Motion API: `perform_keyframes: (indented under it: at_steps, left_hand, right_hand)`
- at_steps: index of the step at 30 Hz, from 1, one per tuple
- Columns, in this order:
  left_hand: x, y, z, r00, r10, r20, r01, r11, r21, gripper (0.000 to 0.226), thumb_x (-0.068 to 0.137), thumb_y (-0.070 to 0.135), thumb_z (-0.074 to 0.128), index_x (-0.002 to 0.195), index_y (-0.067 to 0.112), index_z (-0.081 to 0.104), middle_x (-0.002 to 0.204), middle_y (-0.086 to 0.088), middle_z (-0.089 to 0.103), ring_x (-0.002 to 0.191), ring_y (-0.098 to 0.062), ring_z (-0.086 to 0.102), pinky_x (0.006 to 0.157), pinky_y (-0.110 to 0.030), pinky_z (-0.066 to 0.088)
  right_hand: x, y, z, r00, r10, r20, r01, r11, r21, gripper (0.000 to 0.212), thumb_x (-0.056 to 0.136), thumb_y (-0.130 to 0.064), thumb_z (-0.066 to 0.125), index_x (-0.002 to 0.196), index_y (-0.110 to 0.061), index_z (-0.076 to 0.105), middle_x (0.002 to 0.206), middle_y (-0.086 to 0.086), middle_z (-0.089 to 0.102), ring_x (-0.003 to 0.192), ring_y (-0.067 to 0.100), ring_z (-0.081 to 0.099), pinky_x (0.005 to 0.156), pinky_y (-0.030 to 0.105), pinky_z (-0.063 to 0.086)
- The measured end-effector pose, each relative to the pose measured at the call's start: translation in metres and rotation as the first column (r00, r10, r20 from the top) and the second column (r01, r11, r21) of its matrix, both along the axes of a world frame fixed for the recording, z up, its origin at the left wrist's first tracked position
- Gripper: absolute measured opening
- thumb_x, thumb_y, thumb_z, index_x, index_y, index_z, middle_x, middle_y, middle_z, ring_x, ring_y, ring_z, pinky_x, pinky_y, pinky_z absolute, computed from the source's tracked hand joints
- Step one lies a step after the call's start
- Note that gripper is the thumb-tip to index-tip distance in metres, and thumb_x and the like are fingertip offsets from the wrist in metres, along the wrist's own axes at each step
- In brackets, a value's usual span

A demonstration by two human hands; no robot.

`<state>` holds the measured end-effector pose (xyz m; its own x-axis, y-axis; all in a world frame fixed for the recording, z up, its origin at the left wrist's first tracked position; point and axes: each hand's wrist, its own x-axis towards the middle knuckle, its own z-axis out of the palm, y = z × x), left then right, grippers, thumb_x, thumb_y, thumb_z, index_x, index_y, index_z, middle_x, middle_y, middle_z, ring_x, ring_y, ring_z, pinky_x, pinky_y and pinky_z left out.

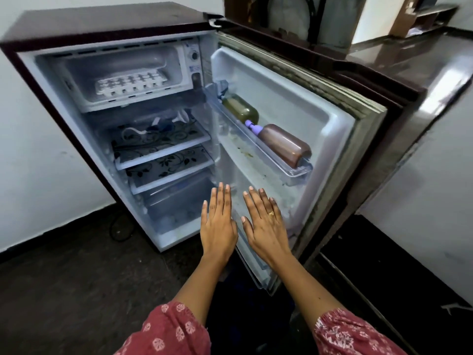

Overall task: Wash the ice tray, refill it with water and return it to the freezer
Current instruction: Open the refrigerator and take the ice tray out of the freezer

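A white ice tray (130,84) lies inside the freezer compartment (176,62) at the top of a small maroon fridge (76,24). The fridge door (332,119) stands wide open to the right. My left hand (217,224) and my right hand (263,226) hover side by side, palms down and fingers straight, in front of the lower part of the fridge. Neither hand holds or touches anything. A ring sits on my right hand.
Two bottles, one greenish (240,110) and one brown (285,146), lie in the door shelf (294,172). Patterned glass shelves (163,160) and a clear drawer (179,201) fill the fridge body. A dark counter (409,55) runs behind the door. The floor (76,278) is dark.
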<state>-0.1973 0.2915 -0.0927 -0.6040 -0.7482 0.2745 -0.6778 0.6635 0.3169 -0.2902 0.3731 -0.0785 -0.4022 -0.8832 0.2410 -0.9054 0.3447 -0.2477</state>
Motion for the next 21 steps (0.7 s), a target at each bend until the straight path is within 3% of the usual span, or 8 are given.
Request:
perform_keyframes:
  at_steps: [5, 8, 15, 21]
  left_hand:
    - [0.022, -0.058, 0.004, 0.998, 0.063, 0.002, -0.063, 0.998, -0.002, 0.079, 0.088, 0.010, 0.038, 0.145, 0.017, -0.017, 0.156, 0.003, -0.017, 0.145, -0.014, -0.014, 0.118, -0.033, -0.009]
    - [0.031, -0.096, 0.006, 0.996, 0.089, -0.003, -0.089, 0.996, -0.007, 0.077, 0.090, 0.010, 0.037, 0.145, 0.017, -0.017, 0.156, 0.003, -0.016, 0.145, -0.013, -0.013, 0.117, -0.032, -0.010]
    - [0.049, -0.185, 0.016, 0.989, 0.142, -0.047, -0.143, 0.990, -0.020, 0.075, 0.093, 0.012, 0.036, 0.144, 0.019, -0.018, 0.153, 0.005, -0.020, 0.142, -0.011, -0.019, 0.116, -0.031, -0.012]
    - [0.052, -0.246, 0.023, 0.990, 0.128, -0.052, -0.131, 0.989, -0.066, 0.073, 0.094, 0.014, 0.036, 0.145, 0.019, -0.018, 0.157, 0.004, -0.016, 0.143, -0.010, -0.017, 0.118, -0.031, -0.008]
  right_hand:
    - [0.010, -0.061, 0.002, 1.000, 0.013, -0.008, -0.013, 1.000, -0.002, 0.058, 0.096, -0.032, 0.035, 0.148, -0.018, 0.014, 0.157, 0.000, 0.011, 0.142, 0.017, -0.006, 0.115, 0.030, -0.011]
    - [0.017, -0.101, 0.004, 0.999, 0.027, -0.019, -0.027, 1.000, -0.007, 0.058, 0.095, -0.036, 0.029, 0.148, -0.018, 0.014, 0.156, -0.003, 0.007, 0.144, 0.018, -0.003, 0.114, 0.030, -0.013]
    - [0.026, -0.195, 0.008, 0.999, 0.033, -0.039, -0.034, 0.999, -0.032, 0.058, 0.098, -0.033, 0.035, 0.148, -0.018, 0.008, 0.154, -0.005, 0.001, 0.143, 0.017, -0.005, 0.115, 0.032, -0.014]
    - [0.019, -0.266, 0.019, 0.995, 0.051, -0.084, -0.057, 0.996, -0.072, 0.059, 0.099, -0.034, 0.031, 0.147, -0.019, 0.002, 0.156, -0.004, 0.000, 0.142, 0.013, -0.012, 0.112, 0.026, -0.021]
